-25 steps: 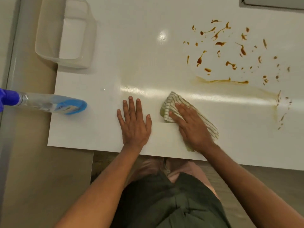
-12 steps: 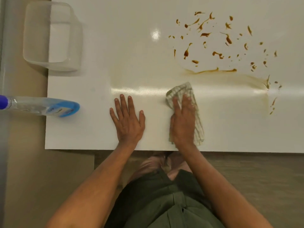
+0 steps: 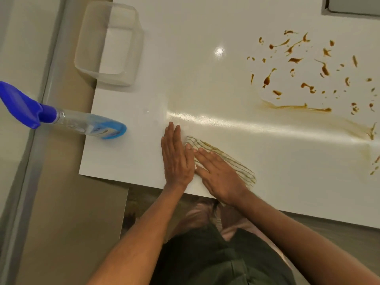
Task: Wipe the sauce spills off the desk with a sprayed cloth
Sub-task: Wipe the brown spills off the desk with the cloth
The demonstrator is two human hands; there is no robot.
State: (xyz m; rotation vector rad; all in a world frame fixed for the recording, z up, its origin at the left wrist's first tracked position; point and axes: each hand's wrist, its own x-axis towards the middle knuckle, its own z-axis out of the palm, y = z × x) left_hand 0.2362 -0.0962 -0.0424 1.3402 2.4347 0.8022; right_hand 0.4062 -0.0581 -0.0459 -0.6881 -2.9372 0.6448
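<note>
Your right hand (image 3: pixel 221 177) lies flat, fingers open, pressing the cloth (image 3: pixel 230 161) onto the desk (image 3: pixel 205 83); your left hand (image 3: pixel 176 159), also flat, touches its edge.

A glossy white desk top (image 3: pixel 205 27) carries a bright round glare of overhead light (image 3: pixel 219 51) and a long pale sheen. Beyond its left edge runs a beige floor (image 3: pixel 67 212) with a grey metal strip (image 3: pixel 33 140). A grey recessed panel (image 3: pixel 353 6) sits at the far right corner.
</note>
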